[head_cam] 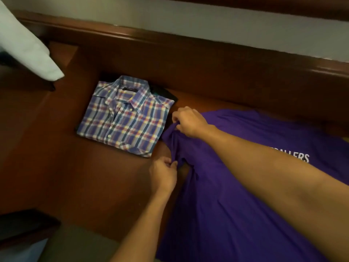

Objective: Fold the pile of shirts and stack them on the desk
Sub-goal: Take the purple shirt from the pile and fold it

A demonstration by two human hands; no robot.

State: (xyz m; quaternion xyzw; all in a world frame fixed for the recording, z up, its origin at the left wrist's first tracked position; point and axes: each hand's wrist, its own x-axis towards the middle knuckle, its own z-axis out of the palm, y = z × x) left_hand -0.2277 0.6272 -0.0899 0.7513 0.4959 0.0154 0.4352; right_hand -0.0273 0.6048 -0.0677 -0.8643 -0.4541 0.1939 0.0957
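Plaid shirt (124, 118): folded, atop dark shirt (168, 95) on worktop (56, 157). Purple shirt (236, 195): spread, not yet folded; left hand (163, 174) and right hand (188, 121) pinch its sleeve with curled fingers.

- I have one view to work from: a wide-angle camera worn on the head, looking forward and steeply down onto the wooden desk (62, 167).
- It sits close. Both forearms run in from the bottom and right edges, and the left hand (164, 174) and right hand (188, 121) land near centre frame.
- The folded plaid shirt (122, 118) lies left of centre. The purple T-shirt (236, 205) fills the lower right and runs off the frame.
- The view is rolled: the desk's back rail (188, 46) and the pale wall (207, 21) slant down from upper left to right.
- A white cloth (28, 46) cuts across the top left corner.
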